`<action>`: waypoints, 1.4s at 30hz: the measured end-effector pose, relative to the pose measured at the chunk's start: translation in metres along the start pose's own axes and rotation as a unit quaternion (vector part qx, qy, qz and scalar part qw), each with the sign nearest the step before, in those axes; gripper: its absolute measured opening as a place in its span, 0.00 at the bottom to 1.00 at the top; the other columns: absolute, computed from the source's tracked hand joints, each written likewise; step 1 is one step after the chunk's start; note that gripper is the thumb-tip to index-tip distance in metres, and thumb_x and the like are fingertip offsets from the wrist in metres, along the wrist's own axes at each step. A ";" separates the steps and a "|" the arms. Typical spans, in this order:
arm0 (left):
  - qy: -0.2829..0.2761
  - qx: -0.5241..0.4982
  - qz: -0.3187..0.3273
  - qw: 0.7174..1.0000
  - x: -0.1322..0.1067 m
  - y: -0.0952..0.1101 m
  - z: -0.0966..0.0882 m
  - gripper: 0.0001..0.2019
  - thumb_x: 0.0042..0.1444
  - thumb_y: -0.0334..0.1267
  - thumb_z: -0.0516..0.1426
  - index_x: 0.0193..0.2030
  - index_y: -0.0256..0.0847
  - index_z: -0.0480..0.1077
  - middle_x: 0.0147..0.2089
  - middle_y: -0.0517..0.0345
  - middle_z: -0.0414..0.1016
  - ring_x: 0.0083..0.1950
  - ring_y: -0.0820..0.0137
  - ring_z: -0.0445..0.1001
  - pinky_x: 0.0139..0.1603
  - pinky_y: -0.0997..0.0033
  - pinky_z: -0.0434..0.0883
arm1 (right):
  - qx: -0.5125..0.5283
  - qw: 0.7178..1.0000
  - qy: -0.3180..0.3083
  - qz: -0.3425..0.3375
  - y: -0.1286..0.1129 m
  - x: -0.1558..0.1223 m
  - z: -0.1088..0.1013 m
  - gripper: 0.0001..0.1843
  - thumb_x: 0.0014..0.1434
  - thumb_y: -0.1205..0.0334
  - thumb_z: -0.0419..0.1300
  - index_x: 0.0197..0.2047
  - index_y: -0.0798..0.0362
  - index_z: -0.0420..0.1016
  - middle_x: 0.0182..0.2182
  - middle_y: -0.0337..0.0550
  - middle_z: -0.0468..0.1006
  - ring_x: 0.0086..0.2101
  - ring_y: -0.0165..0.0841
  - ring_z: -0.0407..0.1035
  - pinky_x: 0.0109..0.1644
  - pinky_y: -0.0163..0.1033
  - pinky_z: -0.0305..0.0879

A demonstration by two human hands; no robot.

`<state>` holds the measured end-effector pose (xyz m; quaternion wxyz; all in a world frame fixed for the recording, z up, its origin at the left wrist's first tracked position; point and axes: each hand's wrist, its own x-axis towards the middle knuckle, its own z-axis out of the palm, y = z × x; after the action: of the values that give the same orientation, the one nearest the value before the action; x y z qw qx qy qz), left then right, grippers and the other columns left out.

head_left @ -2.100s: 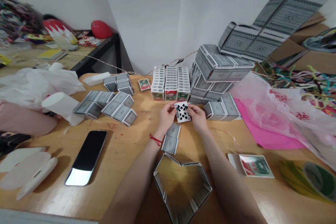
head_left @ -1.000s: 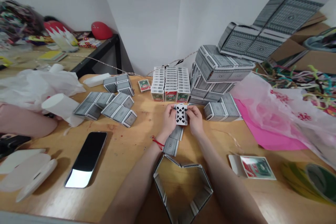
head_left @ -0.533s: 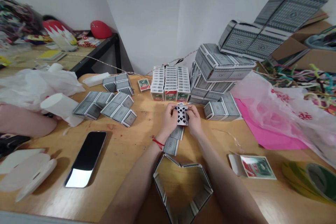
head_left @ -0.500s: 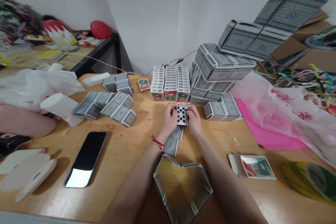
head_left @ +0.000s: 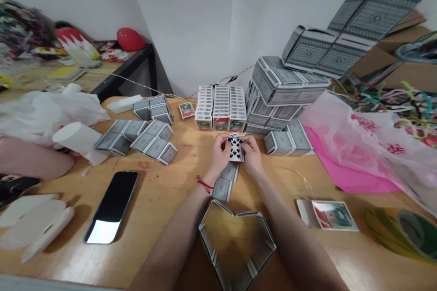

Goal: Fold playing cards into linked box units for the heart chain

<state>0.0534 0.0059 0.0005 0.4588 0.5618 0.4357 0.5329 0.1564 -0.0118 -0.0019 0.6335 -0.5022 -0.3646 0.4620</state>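
Between my two hands is a playing card [head_left: 236,150], a ten of spades, face up. My left hand [head_left: 221,152] pinches its left edge, and my right hand [head_left: 251,152] grips its upper right side. Another card's edge shows just behind it. Below the hands, grey-backed cards [head_left: 221,189] lie face down on the table, partly overlapping. Closer to me, between my forearms, stands a heart-shaped frame [head_left: 270,245] of folded cards.
Card boxes [head_left: 221,122] stand in rows at the back. Right of them rises a stacked card structure [head_left: 290,82]. Folded card blocks [head_left: 155,143] and a phone [head_left: 112,204] lie left. An opened card box [head_left: 334,216], tape roll [head_left: 403,232] and pink sheet [head_left: 344,173] are right.
Both hands stay in nearly the same place, still holding the ten of spades. Only a very slight shift of the whole view shows.
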 end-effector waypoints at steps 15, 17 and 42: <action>0.008 -0.019 -0.012 1.000 0.001 0.005 0.000 0.07 0.50 0.27 0.48 0.33 0.39 0.65 0.32 0.59 0.68 0.32 0.75 0.66 0.34 0.75 0.64 | 0.029 0.999 -0.025 0.019 0.003 0.000 -0.003 0.06 0.44 0.64 0.54 0.30 0.49 0.65 0.25 0.33 0.67 0.25 0.28 0.58 0.29 0.33 0.53; 0.002 -0.018 -0.013 1.000 0.001 0.005 0.000 0.08 0.50 0.27 0.47 0.32 0.39 0.66 0.32 0.59 0.68 0.33 0.75 0.66 0.35 0.75 0.64 | 0.027 0.999 -0.023 0.010 0.003 0.001 -0.003 0.06 0.44 0.64 0.54 0.30 0.49 0.65 0.24 0.33 0.66 0.26 0.29 0.59 0.31 0.33 0.54; -0.052 0.017 -0.008 0.998 0.008 -0.004 -0.018 0.09 0.49 0.27 0.48 0.32 0.39 0.66 0.31 0.60 0.67 0.32 0.74 0.66 0.33 0.75 0.63 | 0.074 0.989 -0.036 0.126 -0.008 -0.003 0.000 0.08 0.41 0.63 0.56 0.29 0.48 0.63 0.17 0.30 0.63 0.18 0.27 0.57 0.20 0.31 0.51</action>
<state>0.0356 0.0157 -0.0014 0.4757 0.5928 0.4245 0.4920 0.1568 -0.0152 0.0057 0.5923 -0.4791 -0.2857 0.5814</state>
